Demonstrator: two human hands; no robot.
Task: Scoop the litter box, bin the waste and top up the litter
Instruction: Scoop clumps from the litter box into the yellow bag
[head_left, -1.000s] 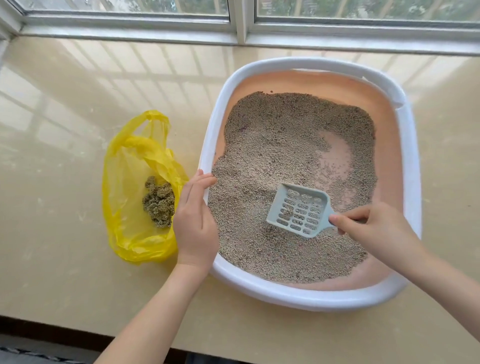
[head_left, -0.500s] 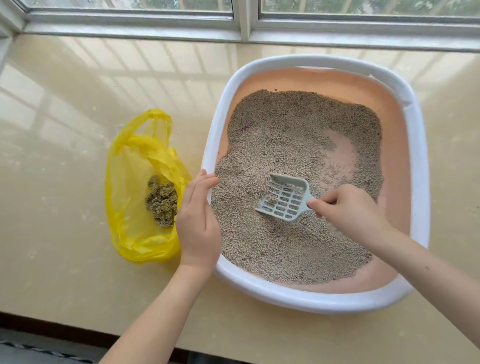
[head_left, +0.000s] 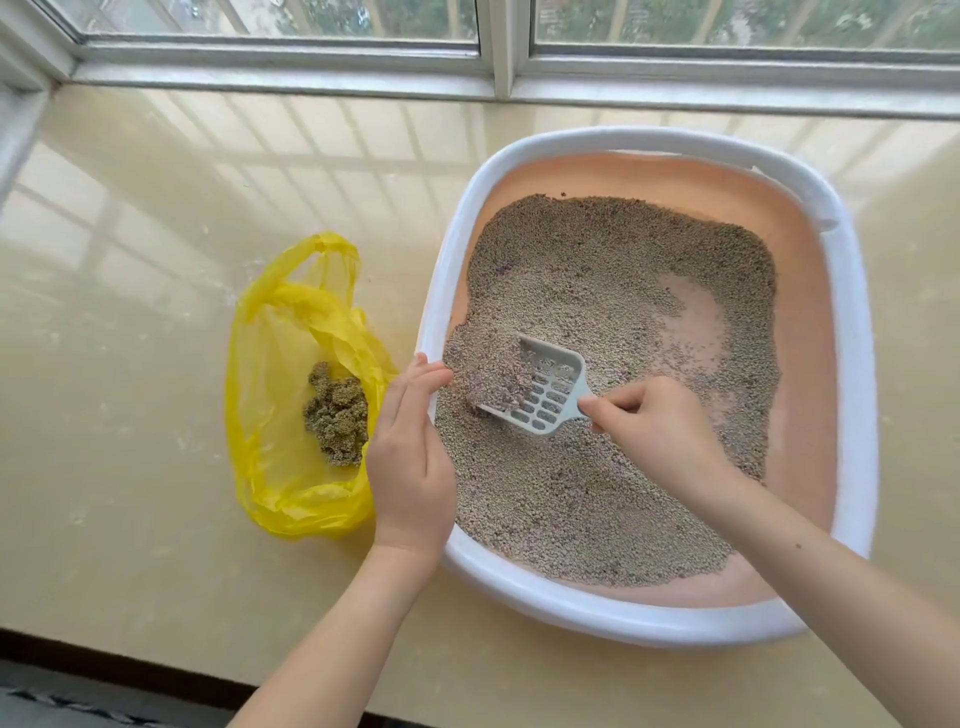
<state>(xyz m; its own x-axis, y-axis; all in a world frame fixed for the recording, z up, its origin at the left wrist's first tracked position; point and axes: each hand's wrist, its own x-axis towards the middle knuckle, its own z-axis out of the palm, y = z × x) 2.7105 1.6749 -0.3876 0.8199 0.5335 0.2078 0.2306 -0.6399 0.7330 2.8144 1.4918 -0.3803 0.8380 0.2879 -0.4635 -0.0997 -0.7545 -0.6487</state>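
- Since a second ago, scoop (head_left: 540, 397) has slid leftward through litter (head_left: 597, 291), now part-loaded near the box's left wall.
- Right hand (head_left: 660, 421) pinches its handle; left hand (head_left: 410, 457) rests relaxed on litter box (head_left: 852, 364) rim.
- Light, stiff plastic; loose grains spill easily, so keep it level.

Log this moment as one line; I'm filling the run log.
right hand: holds scoop, litter in it | left hand: on litter box rim | bag: clump inside

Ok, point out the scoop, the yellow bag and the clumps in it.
scoop (head_left: 545, 402), head view, slotted blade.
yellow bag (head_left: 275, 457), head view, bare plastic left of the clumps.
clumps (head_left: 337, 413), head view, middle of the pile.
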